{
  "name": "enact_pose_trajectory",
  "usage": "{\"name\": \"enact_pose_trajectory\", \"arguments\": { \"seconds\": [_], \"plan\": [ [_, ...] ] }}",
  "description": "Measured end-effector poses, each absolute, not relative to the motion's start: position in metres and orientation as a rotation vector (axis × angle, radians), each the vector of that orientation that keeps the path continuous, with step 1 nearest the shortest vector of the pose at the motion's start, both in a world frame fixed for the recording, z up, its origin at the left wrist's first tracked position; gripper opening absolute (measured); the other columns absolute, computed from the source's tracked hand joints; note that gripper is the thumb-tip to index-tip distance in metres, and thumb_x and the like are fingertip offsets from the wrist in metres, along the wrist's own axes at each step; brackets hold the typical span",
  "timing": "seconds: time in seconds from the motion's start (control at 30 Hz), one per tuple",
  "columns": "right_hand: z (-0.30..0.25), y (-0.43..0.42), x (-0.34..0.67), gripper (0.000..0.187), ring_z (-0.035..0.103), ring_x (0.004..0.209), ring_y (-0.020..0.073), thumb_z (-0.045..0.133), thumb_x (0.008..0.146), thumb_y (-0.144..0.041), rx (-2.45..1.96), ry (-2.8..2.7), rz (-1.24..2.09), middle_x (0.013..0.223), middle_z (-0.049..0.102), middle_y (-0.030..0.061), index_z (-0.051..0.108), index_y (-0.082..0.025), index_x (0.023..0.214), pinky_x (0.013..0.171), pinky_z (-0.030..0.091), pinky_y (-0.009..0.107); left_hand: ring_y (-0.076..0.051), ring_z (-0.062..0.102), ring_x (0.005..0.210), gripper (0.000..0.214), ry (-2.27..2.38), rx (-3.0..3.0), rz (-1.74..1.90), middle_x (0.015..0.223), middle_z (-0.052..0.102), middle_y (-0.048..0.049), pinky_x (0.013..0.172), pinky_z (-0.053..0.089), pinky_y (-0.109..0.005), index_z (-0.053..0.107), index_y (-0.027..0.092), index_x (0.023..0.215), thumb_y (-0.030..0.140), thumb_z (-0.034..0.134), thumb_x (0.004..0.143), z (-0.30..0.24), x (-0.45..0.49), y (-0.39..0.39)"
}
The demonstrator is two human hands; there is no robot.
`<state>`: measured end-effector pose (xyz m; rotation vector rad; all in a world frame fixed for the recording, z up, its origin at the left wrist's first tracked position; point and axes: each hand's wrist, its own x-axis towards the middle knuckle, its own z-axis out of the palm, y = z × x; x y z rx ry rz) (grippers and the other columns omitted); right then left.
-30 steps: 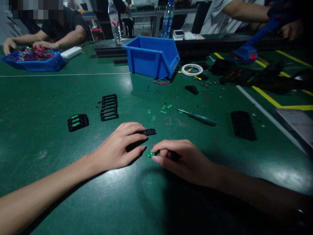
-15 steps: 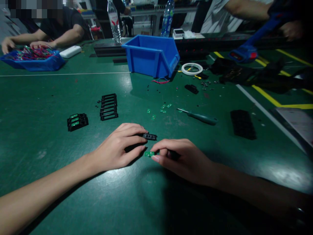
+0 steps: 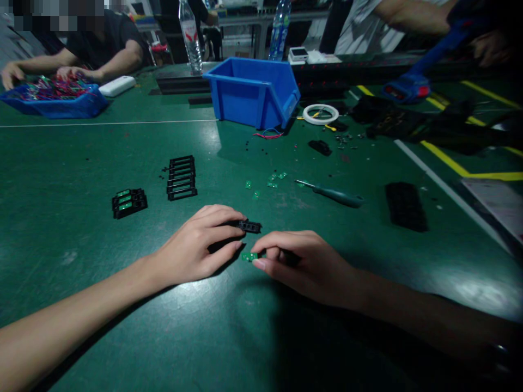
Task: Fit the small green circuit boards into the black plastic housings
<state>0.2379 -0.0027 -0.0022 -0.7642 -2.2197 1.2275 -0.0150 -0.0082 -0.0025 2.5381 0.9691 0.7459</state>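
Note:
My left hand (image 3: pixel 208 242) rests on the green table with its fingers closed on one end of a small black plastic housing (image 3: pixel 250 226). The housing's slotted face points up, and its left end is hidden by my fingers. Between thumb and index finger, my right hand (image 3: pixel 302 261) pinches a small green circuit board (image 3: pixel 248 256), just below the housing and apart from it. Several loose green circuit boards (image 3: pixel 272 181) lie beyond my hands. A screwdriver (image 3: pixel 337 196) with a dark green handle lies to their right.
To the left are black housings with green boards (image 3: pixel 129 203) and a row of black frames (image 3: pixel 182 177). A blue bin (image 3: pixel 253 92) stands behind, near a white ring (image 3: pixel 321 115). A black block (image 3: pixel 406 207) lies right. Co-workers' arms reach in at far left and right; one is beside a blue power tool (image 3: pixel 408 87).
Both hands stay almost in place, still holding the housing and the circuit board. The housing has tilted slightly. At the far left, a co-worker's hand has shifted over the wires.

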Motion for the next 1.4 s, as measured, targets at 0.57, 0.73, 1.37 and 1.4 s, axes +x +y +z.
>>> {"name": "enact_pose_trajectory", "arguments": {
  "seconds": [0.57, 0.73, 1.37, 1.4],
  "plan": [
    [-0.0035, -0.0035, 0.2389, 0.016, 0.056, 0.062, 0.0079, 0.064, 0.097, -0.028, -0.762, -2.219, 1.233, 0.073, 0.065, -0.0031, 0.068, -0.016, 0.106, 0.061, 0.044, 0.02, -0.025, 0.059, 0.122, 0.023, 0.967, 2.52, 0.722, 0.13, 0.064, -0.0143, 0.106, 0.048, -0.042, 0.073, 0.012, 0.114, 0.018, 0.06, 0.095, -0.0004, -0.0161, -0.009],
    [-0.0038, -0.0035, 0.2382, 0.016, 0.056, 0.061, 0.0073, 0.065, 0.096, -0.028, -0.78, -2.211, 1.227, 0.073, 0.065, -0.0033, 0.069, -0.016, 0.105, 0.06, 0.043, 0.02, -0.025, 0.059, 0.122, 0.023, 0.962, 2.509, 0.739, 0.128, 0.065, -0.0145, 0.105, 0.048, -0.042, 0.074, 0.011, 0.113, 0.018, 0.06, 0.095, -0.0009, -0.0156, -0.0101],
    [-0.0046, -0.0037, 0.2386, 0.014, 0.057, 0.061, 0.0066, 0.066, 0.095, -0.028, -0.783, -2.208, 1.211, 0.073, 0.065, -0.004, 0.069, -0.017, 0.104, 0.06, 0.044, 0.019, -0.024, 0.061, 0.116, 0.021, 0.939, 2.514, 0.767, 0.125, 0.065, -0.0144, 0.1, 0.051, -0.041, 0.074, 0.011, 0.11, 0.017, 0.06, 0.095, -0.0014, -0.0147, -0.0091],
    [-0.0049, -0.0037, 0.2387, 0.014, 0.057, 0.061, 0.0067, 0.066, 0.095, -0.028, -0.783, -2.209, 1.212, 0.074, 0.065, -0.004, 0.069, -0.017, 0.104, 0.06, 0.044, 0.019, -0.024, 0.061, 0.116, 0.021, 0.934, 2.516, 0.771, 0.125, 0.066, -0.0143, 0.1, 0.051, -0.041, 0.074, 0.012, 0.11, 0.017, 0.06, 0.095, -0.0015, -0.0145, -0.0091]
  ]
}}
